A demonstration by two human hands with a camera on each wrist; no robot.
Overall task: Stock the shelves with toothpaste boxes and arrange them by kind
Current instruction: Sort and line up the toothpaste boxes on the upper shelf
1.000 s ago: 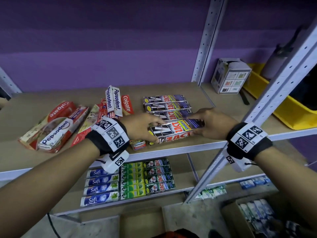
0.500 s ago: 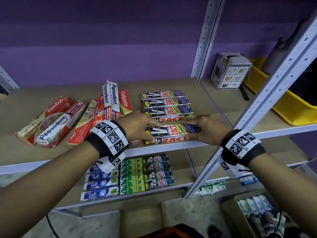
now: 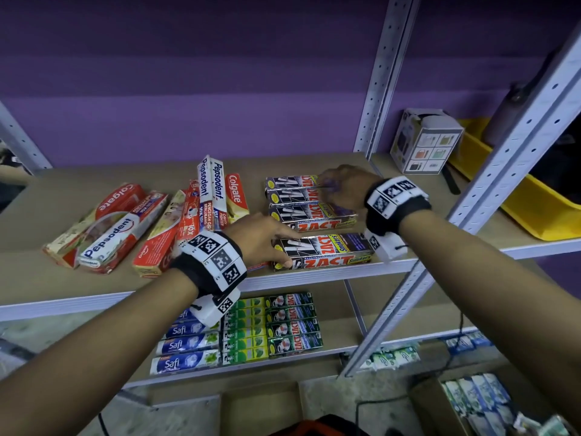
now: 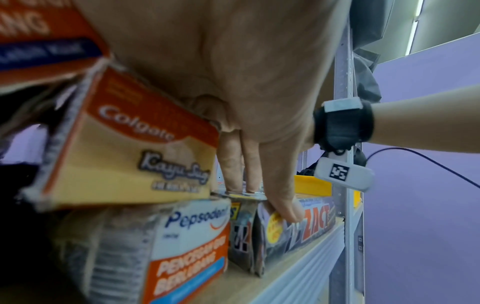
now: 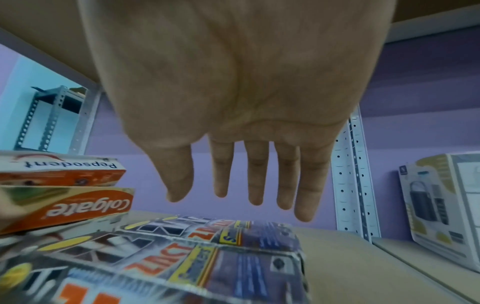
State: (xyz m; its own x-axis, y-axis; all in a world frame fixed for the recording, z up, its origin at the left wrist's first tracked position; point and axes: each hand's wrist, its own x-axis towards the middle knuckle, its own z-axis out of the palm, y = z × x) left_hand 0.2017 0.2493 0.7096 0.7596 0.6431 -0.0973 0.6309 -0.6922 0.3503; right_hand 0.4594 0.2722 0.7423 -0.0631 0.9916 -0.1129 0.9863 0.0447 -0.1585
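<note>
Several dark Zact boxes lie in a row on the middle shelf, and one more Zact box lies along the shelf's front edge. My left hand holds that front box's left end, fingers on top and thumb on the front face; the left wrist view shows the same grip on the box. My right hand hovers over the rear Zact boxes with straight fingers, holding nothing. Red Colgate and Pepsodent boxes lie mixed to the left.
A white carton and a yellow bin sit on the right-hand shelf behind a slanted metal upright. The lower shelf carries rows of Safi boxes, green boxes and green Zact boxes. A cardboard box of stock stands on the floor.
My right hand has let go of the front Zact box's right end and moved back over the rear Zact boxes. My left hand stays on the box's left end.
</note>
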